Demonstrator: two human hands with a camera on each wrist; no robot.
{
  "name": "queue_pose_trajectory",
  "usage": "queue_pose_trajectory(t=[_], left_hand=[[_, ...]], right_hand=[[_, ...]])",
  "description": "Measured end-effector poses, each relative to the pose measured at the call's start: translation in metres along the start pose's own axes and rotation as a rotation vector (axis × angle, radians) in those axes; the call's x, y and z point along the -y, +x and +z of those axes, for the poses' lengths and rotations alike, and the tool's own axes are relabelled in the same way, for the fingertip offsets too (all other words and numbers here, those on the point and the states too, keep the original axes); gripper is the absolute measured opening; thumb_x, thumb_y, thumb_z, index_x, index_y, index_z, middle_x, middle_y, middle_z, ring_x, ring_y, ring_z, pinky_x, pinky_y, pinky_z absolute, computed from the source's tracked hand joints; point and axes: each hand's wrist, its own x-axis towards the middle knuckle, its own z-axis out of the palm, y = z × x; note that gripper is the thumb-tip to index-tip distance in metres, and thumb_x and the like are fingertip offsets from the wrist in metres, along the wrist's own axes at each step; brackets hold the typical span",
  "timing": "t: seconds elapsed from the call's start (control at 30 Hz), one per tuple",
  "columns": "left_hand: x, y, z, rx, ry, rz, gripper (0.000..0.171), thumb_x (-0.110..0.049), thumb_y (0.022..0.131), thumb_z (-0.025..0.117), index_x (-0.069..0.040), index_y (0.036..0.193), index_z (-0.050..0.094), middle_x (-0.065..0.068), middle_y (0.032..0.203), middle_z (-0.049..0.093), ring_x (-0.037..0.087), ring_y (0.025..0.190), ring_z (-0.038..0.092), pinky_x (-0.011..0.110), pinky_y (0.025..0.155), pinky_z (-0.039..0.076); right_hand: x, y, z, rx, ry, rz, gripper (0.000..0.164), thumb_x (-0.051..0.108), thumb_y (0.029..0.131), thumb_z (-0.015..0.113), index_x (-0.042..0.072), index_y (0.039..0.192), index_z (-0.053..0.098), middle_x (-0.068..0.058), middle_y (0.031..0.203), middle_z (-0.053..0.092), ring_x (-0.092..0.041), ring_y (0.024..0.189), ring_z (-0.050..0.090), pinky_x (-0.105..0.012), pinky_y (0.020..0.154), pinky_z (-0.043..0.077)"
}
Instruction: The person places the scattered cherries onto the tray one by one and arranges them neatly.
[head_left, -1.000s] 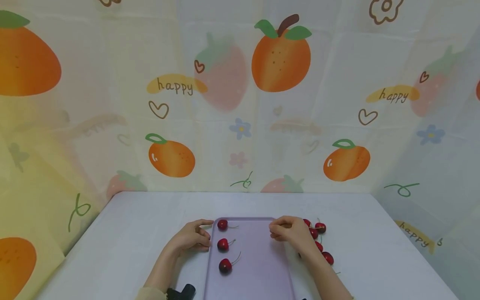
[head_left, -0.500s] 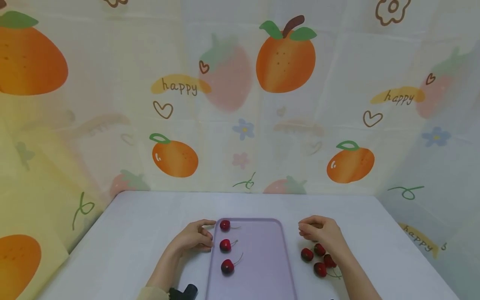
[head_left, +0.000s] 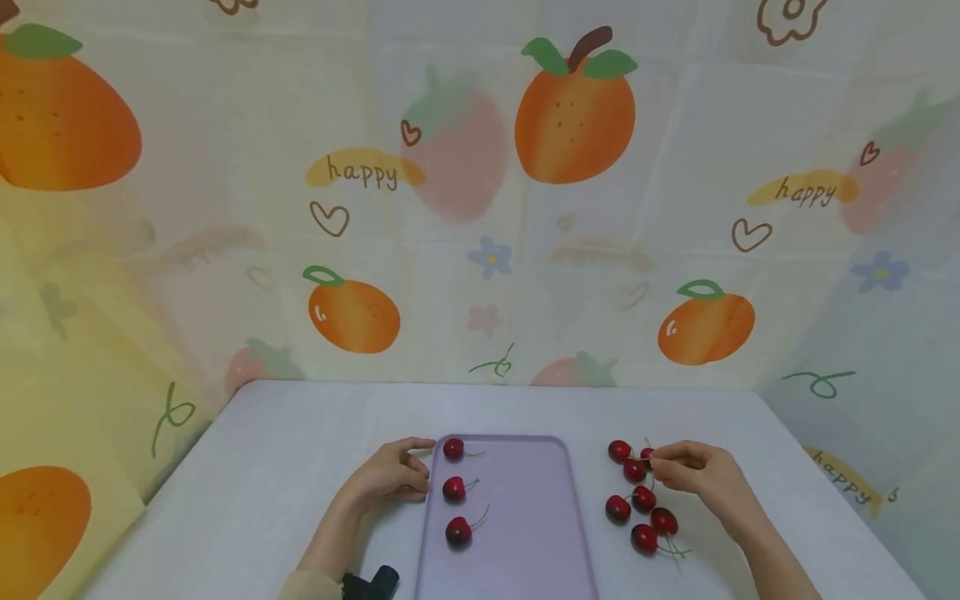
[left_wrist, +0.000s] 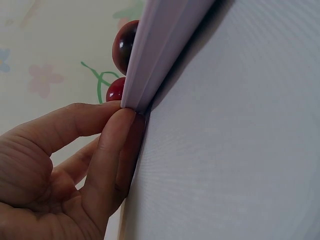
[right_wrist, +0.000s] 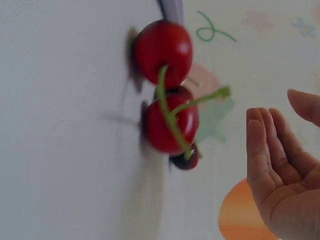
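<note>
Right hand: at the loose cherries; in the right wrist view the right hand (right_wrist: 285, 170) shows its thumb spread from the fingers, nothing between.
Left hand: the left hand (head_left: 393, 473) touches the tray's left edge with its fingertips; whether these pinch the rim cannot be told.
Tray: lilac tray (head_left: 517, 517), between the hands, near end cut off by the frame.
Tray cherries: three cherries (head_left: 454, 489), one column along the left side, stems rightward.
Loose cherries: seven cherries (head_left: 643, 498) visible, on the table (head_left: 675, 412) right of the tray.
Nearest cherry: far-side cherry (head_left: 646, 454), partly behind the right fingertips; contact unclear.
Handling: judged best with thumb and fingertips set on both flanks of a single fruit; a light squeeze should do, as skin is likely smooth.
Hazard: stems cross among neighbours; a straight lift seems safer than a sideways drag.
Edges: raised rim all along the visible sides; low clearance probably enough.
Free room: bare tray floor right of the three stems; bare table strip between rim and loose fruit.
</note>
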Motion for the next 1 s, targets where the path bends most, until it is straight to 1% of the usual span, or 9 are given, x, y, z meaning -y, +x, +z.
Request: queue_pose_trajectory(t=[0.07,0.2,0.27,0.5,0.53,0.63,0.77,0.87,1.0], left_hand=[[0.000,0.000,0.000,-0.001,0.002,-0.001,0.071,0.002,0.077,0.074,0.000,0.143,0.047,0.007,0.086,0.058,0.014,0.069,0.062,0.030,0.067,0.063],[0.000,0.001,0.000,-0.004,0.006,-0.005,0.071,0.002,0.077,0.074,0.000,0.142,0.048,0.007,0.086,0.058,0.015,0.069,0.062,0.030,0.066,0.063],[0.000,0.001,0.001,-0.007,0.007,-0.009,0.071,0.002,0.077,0.075,-0.001,0.142,0.048,0.007,0.085,0.058,0.014,0.069,0.062,0.030,0.066,0.063],[-0.001,0.001,0.002,-0.034,0.018,-0.029,0.069,0.002,0.076,0.075,-0.003,0.141,0.051,0.007,0.085,0.058,0.015,0.068,0.062,0.029,0.066,0.063],[-0.001,0.001,0.002,-0.037,0.022,-0.029,0.069,0.001,0.076,0.075,-0.003,0.140,0.051,0.008,0.085,0.058,0.015,0.067,0.062,0.029,0.066,0.063],[-0.001,0.001,0.002,-0.041,0.031,-0.030,0.069,0.001,0.077,0.076,-0.003,0.141,0.051,0.008,0.085,0.058,0.015,0.068,0.062,0.029,0.066,0.063],[0.000,0.001,0.001,-0.027,0.024,-0.025,0.070,0.001,0.077,0.075,-0.002,0.141,0.049,0.008,0.086,0.059,0.015,0.069,0.062,0.030,0.066,0.063],[0.000,0.001,0.001,-0.016,0.016,-0.016,0.070,0.002,0.077,0.075,0.000,0.142,0.048,0.008,0.086,0.059,0.015,0.069,0.062,0.031,0.067,0.063],[0.000,0.000,0.001,-0.016,0.020,-0.011,0.071,0.001,0.077,0.075,0.000,0.142,0.048,0.007,0.086,0.059,0.015,0.068,0.062,0.031,0.066,0.063]], right_hand=[[-0.006,-0.001,-0.004,0.009,-0.018,0.025,0.047,0.034,0.094,0.066,-0.003,0.121,0.063,-0.011,0.107,0.073,-0.017,0.091,0.071,-0.030,0.084,0.062],[-0.016,-0.005,-0.010,0.030,-0.050,0.080,0.044,0.033,0.094,0.065,-0.004,0.119,0.063,-0.011,0.106,0.073,-0.018,0.092,0.070,-0.034,0.085,0.062],[-0.021,-0.007,-0.013,0.045,-0.066,0.105,0.043,0.033,0.093,0.066,-0.002,0.117,0.064,-0.010,0.106,0.073,-0.017,0.091,0.068,-0.034,0.085,0.062],[-0.036,-0.010,-0.022,0.128,-0.125,0.139,0.038,0.036,0.092,0.068,0.001,0.108,0.067,-0.004,0.099,0.073,-0.016,0.089,0.063,-0.035,0.083,0.059],[-0.037,-0.011,-0.023,0.145,-0.139,0.136,0.037,0.036,0.091,0.068,0.002,0.106,0.068,-0.003,0.097,0.073,-0.016,0.088,0.062,-0.034,0.082,0.058],[-0.043,-0.010,-0.029,0.237,-0.166,0.093,0.034,0.034,0.091,0.069,0.002,0.102,0.068,-0.002,0.092,0.071,-0.016,0.085,0.059,-0.031,0.077,0.054],[-0.054,-0.010,-0.034,0.376,-0.147,0.026,0.030,0.029,0.091,0.068,0.000,0.099,0.069,-0.002,0.086,0.069,-0.017,0.082,0.058,-0.030,0.072,0.050],[-0.059,-0.008,-0.033,0.420,-0.136,0.017,0.029,0.028,0.091,0.069,-0.001,0.098,0.068,-0.002,0.084,0.069,-0.017,0.080,0.058,-0.029,0.071,0.051],[-0.063,-0.004,-0.031,0.457,-0.155,-0.010,0.027,0.026,0.089,0.070,0.000,0.097,0.069,-0.002,0.082,0.070,-0.015,0.077,0.059,-0.026,0.068,0.051]])
